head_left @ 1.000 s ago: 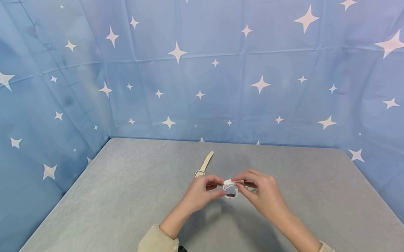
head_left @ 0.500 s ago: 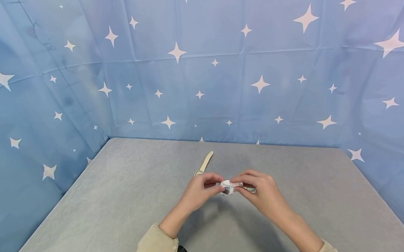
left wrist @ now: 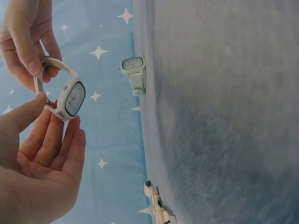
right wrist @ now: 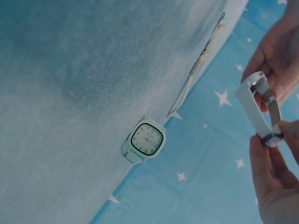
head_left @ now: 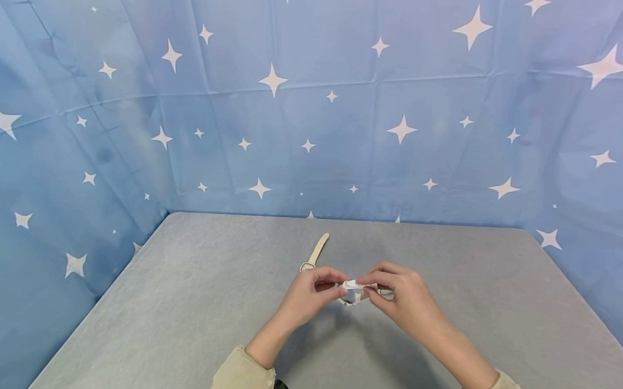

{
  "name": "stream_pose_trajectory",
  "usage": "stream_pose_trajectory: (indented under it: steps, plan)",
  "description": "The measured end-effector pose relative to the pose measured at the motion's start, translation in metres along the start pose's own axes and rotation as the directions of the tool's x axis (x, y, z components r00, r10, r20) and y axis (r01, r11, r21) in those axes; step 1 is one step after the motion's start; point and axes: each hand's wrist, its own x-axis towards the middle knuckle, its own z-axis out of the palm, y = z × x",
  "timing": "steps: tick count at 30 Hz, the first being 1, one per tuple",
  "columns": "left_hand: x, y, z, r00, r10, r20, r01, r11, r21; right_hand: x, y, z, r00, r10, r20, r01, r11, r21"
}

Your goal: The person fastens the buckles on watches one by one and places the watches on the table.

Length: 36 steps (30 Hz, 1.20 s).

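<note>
Above the table, both hands hold a white wristwatch [left wrist: 74, 99] with its strap bent into a loop. My left hand [head_left: 307, 294] pinches it between thumb and fingers at the case end, as the left wrist view shows. With thumb and fingertips, my right hand [head_left: 405, 288] grips the strap by the buckle. The dial faces away from the head view, where fingers hide part of the loop. Beyond the right fingers, a pale green watch [right wrist: 147, 138] rests on the table, mostly covered in the head view. A cream watch [head_left: 316, 251] lies behind the left hand, its lower part hidden.
The grey table [head_left: 181, 305] spreads out around both hands. A blue cloth [head_left: 346, 120] with white stars hangs along its back and sides. Beige sleeves [head_left: 243, 374] cover the forearms.
The white watch has tilted between the fingers, so its loop looks narrower in the head view than a second ago. The hands have barely shifted, and the other watches stay put.
</note>
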Motion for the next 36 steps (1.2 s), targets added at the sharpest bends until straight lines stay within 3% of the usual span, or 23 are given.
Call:
stream_pose_trajectory:
  steps: [27, 36]
  plan:
    - [0.0011, -0.0004, 0.0029, 1.000, -0.004, -0.010, 0.003, 0.999, -0.049, -0.0017, -0.0005, 0.0000, 1.000, 0.006, 0.004, -0.006, 1.000, -0.029]
    - [0.0000, 0.0039, 0.0048, 1.000, -0.005, 0.005, 0.005, 0.998, -0.062, -0.0013, -0.0034, 0.0025, 1.000, -0.025, -0.004, 0.025, 0.999, -0.039]
